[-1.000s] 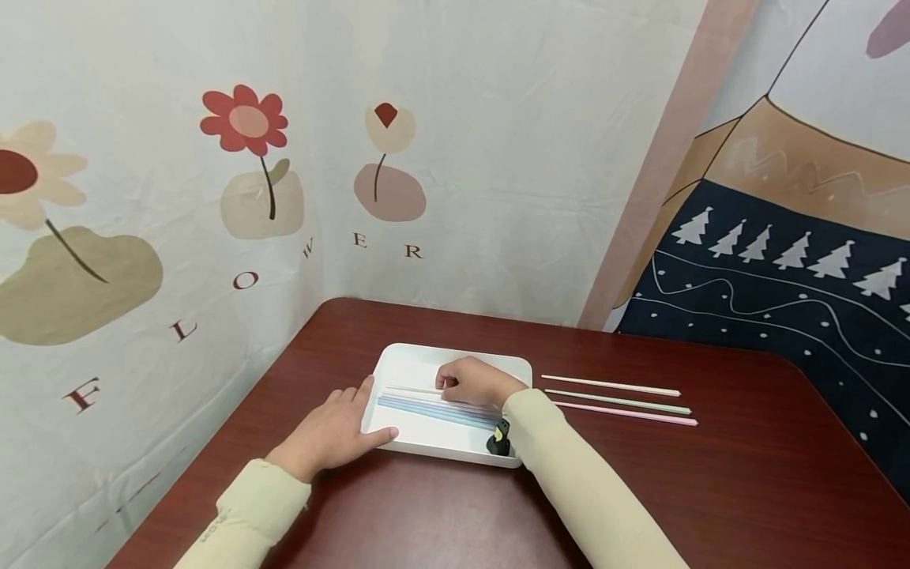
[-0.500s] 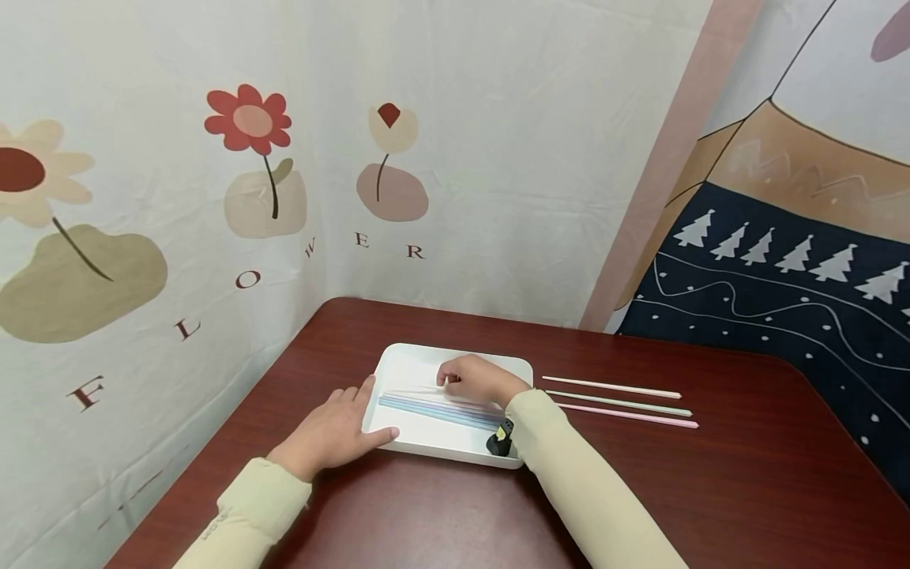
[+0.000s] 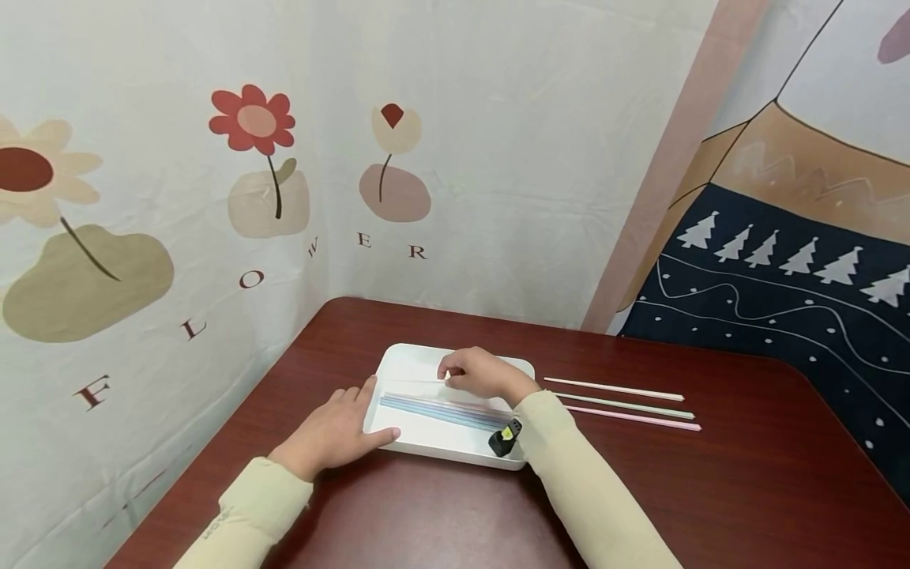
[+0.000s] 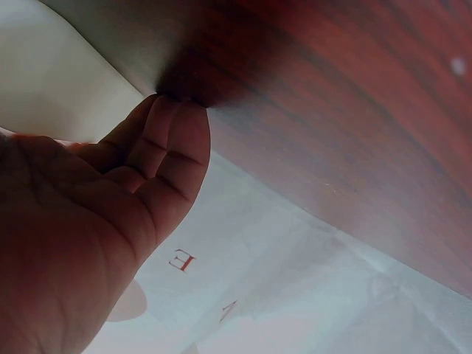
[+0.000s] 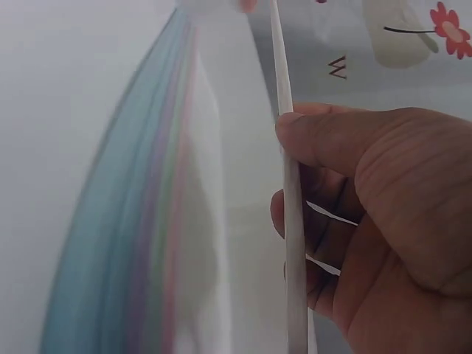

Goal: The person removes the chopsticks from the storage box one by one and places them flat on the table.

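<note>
In the head view a white tray (image 3: 448, 453) holds a bundle of thin sticks (image 3: 434, 411), mostly blue. My right hand (image 3: 483, 373) is over the tray's back part, pinching a white stick (image 3: 412, 382). The right wrist view shows that stick (image 5: 295, 251) between thumb and fingers of the hand (image 5: 398, 199), beside blue, purple, green and pink sticks (image 5: 133, 221). My left hand (image 3: 334, 431) rests at the tray's left edge, fingers extended and thumb over the near rim. In the left wrist view the fingertips of this hand (image 4: 110, 199) meet the table by the tray (image 4: 59, 74).
Three separate sticks, whitish (image 3: 614, 388), green (image 3: 626, 405) and pink (image 3: 633, 417), lie on the dark red table (image 3: 746, 490) right of the tray. A black device (image 3: 503, 438) sits at my right wrist. Printed curtains (image 3: 498, 158) stand behind and left of the table.
My right hand has moved slightly up and back in the tray, and the white stick it pinches now lies apart from the bundle. My left hand has stayed in place.
</note>
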`<state>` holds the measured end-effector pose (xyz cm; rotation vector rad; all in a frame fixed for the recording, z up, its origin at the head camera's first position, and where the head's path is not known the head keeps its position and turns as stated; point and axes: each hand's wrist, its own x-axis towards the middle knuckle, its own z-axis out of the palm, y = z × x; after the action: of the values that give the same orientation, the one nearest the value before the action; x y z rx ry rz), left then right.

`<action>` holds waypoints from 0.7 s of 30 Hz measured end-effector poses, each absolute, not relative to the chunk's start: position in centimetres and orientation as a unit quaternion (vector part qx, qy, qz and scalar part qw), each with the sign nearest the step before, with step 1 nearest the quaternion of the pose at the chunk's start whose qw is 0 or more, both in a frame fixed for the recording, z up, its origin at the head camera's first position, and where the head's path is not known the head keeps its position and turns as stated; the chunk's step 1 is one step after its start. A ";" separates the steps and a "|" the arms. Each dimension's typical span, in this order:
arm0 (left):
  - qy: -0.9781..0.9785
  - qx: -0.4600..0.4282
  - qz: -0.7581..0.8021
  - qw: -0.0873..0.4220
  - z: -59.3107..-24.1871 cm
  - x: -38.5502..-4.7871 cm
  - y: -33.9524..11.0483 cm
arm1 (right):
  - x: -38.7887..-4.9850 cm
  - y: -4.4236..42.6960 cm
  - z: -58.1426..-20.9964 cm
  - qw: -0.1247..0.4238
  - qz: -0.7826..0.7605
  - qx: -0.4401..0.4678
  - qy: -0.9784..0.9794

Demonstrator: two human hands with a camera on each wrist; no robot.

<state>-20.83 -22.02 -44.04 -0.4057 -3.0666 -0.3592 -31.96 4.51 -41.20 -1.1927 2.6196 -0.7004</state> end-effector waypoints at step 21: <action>-0.985 -0.131 -0.114 0.013 -44.0 -20.8 -22.0 | -30.1 12.1 -38.5 0.041 -0.219 -0.374 0.900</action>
<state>-20.79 -22.00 -44.02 -0.4092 -3.0688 -0.3546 -30.10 12.11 -38.51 -1.1447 2.7560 -0.6716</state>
